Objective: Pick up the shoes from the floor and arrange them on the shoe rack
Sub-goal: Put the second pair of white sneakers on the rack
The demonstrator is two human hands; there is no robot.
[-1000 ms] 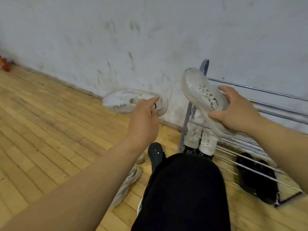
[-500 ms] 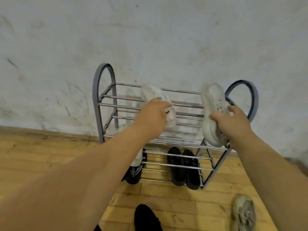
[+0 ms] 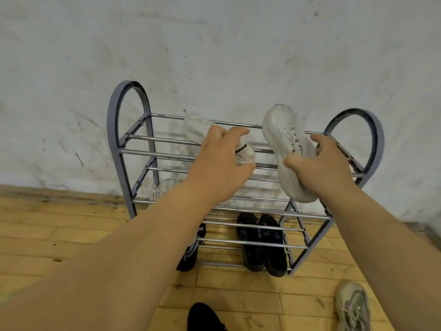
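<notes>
A metal shoe rack (image 3: pixel 133 154) with arched grey ends stands against the white wall. My left hand (image 3: pixel 219 163) grips a white sneaker (image 3: pixel 198 127) by its heel, the shoe lying on the top shelf's bars, toe toward the wall. My right hand (image 3: pixel 319 166) holds the matching white sneaker (image 3: pixel 284 139) tilted on its side just above the right part of the top shelf. A pair of black shoes (image 3: pixel 262 242) sits on the bottom shelf. A grey-beige sneaker (image 3: pixel 353 306) lies on the wooden floor at lower right.
Another dark shoe with white lettering (image 3: pixel 191 254) sits on the bottom shelf at left, and a pale shoe (image 3: pixel 160 189) shows on the middle shelf behind my left arm. A black foot (image 3: pixel 205 316) stands on the floor before the rack.
The view swung from the floor at left to face the rack. Both hands carried the white sneakers over the top shelf and lowered slightly; the left shoe now rests on the bars.
</notes>
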